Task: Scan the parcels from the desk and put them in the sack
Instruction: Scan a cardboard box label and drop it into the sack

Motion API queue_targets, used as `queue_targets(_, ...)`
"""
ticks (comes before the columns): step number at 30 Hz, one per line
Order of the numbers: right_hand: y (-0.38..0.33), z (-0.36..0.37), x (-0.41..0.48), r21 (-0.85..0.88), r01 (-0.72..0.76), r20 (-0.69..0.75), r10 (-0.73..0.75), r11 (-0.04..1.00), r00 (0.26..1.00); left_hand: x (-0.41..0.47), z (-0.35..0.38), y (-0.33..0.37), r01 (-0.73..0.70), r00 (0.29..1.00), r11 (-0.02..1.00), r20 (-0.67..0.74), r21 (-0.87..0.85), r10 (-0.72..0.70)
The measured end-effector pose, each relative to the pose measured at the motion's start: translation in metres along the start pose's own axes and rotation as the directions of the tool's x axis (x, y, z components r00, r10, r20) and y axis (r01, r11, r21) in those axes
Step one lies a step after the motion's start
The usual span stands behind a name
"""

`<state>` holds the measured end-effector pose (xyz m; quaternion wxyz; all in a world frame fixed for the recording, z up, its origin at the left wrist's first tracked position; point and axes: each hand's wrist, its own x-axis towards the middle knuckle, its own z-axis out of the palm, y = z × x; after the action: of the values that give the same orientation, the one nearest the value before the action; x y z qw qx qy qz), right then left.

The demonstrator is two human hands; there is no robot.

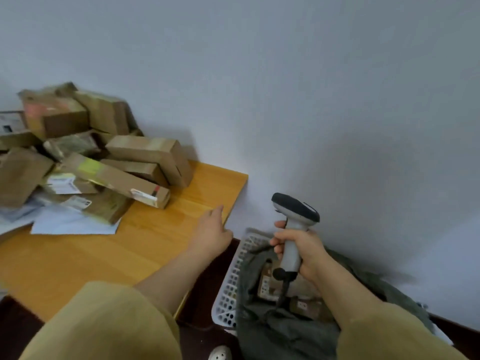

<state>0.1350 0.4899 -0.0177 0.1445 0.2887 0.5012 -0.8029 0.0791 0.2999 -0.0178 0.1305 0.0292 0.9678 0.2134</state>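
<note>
My right hand (301,252) grips grey-black handheld scanner (293,229) over dark green sack (285,331); left hand (211,233) empty, fingers loosely spread above wooden desk (124,255).

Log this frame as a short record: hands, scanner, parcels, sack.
left hand: empty, open, over the wooden desk edge
right hand: gripping the grey-and-black handheld barcode scanner
parcels: pile of brown cardboard boxes on the desk's far left
sack: dark green fabric sack in a white perforated plastic basket beside the desk, some boxes already inside
</note>
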Motion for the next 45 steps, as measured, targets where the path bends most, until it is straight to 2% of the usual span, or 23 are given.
queue_targets(2, -0.005, 0.039, 0.008, -0.065, 0.013, 0.042, -0.011, 0.998, 0.999, 0.007, -0.027, -0.033, 0.088, 0.991, 0.996, -0.1, 0.0, -0.087)
queue_targets(5, -0.003, 0.095, 0.022, -0.112, 0.02, 0.092, -0.009, 0.993, 0.996, 0.019, -0.059, -0.084, 0.18, 0.971, 0.982, -0.171, 0.05, -0.169)
queue_targets(10, 0.01, 0.167, 0.045, -0.192, 0.0, 0.136, 0.026, 0.981, 0.99, 0.059, -0.093, -0.155, 0.146, 0.975, 0.961, -0.199, 0.237, -0.099)
queue_targets(14, 0.017, 0.195, 0.058, -0.257, 0.02, 0.136, 0.016, 0.966, 0.991, 0.105, -0.121, -0.191, 0.116, 0.979, 0.898, -0.203, 0.424, -0.031)
queue_targets(18, 0.02, 0.203, 0.065, -0.266, 0.015, 0.099, 0.012, 0.964, 0.995, 0.134, -0.134, -0.216, 0.099, 0.989, 0.808, -0.145, 0.581, -0.017)
queue_targets(19, 0.02, 0.203, 0.066, -0.265, 0.012, 0.089, 0.012, 0.964, 0.996, 0.137, -0.136, -0.218, 0.078, 0.991, 0.761, -0.134, 0.644, 0.012)
queue_targets(21, 0.021, 0.202, 0.068, -0.26, 0.007, 0.07, 0.011, 0.966, 0.997, 0.136, -0.139, -0.22, 0.021, 0.988, 0.606, -0.111, 0.795, 0.111)
queue_targets(23, 0.022, 0.198, 0.069, -0.258, 0.004, 0.048, 0.008, 0.966, 0.999, 0.132, -0.143, -0.217, -0.023, 0.982, 0.499, -0.073, 0.866, 0.172)
queue_targets(25, 0.022, 0.195, 0.067, -0.258, 0.004, 0.04, 0.006, 0.966, 0.999, 0.126, -0.149, -0.213, -0.069, 0.983, 0.486, -0.023, 0.871, 0.181)
queue_targets(26, 0.022, 0.193, 0.065, -0.258, 0.007, 0.045, 0.005, 0.966, 0.999, 0.123, -0.154, -0.21, -0.103, 0.983, 0.508, 0.01, 0.855, 0.183)
queue_targets(28, 0.021, 0.19, 0.057, -0.261, 0.019, 0.068, -0.001, 0.965, 0.998, 0.113, -0.167, -0.202, -0.141, 0.985, 0.636, 0.042, 0.758, 0.168)
queue_targets(31, 0.016, 0.185, 0.04, -0.266, 0.05, 0.112, -0.021, 0.963, 0.993, 0.089, -0.188, -0.183, -0.098, 0.995, 0.861, 0.04, 0.499, 0.09)
queue_targets(34, 0.007, 0.173, 0.015, -0.285, 0.11, 0.177, -0.06, 0.952, 0.982, 0.066, -0.197, -0.167, -0.025, 0.998, 0.988, 0.054, 0.15, 0.017)
queue_targets(36, 0.001, 0.161, -0.004, -0.306, 0.164, 0.218, -0.099, 0.938, 0.971, 0.049, -0.198, -0.156, 0.006, 0.998, 0.997, 0.069, -0.077, -0.001)
queue_targets(38, -0.004, 0.148, -0.021, -0.336, 0.217, 0.254, -0.134, 0.916, 0.958, 0.034, -0.198, -0.145, 0.014, 0.996, 0.982, 0.085, -0.19, 0.002)
queue_targets(45, -0.009, 0.106, -0.066, -0.489, 0.293, 0.258, -0.185, 0.821, 0.948, -0.002, -0.188, -0.111, 0.023, 0.992, 0.971, 0.123, -0.238, 0.007)
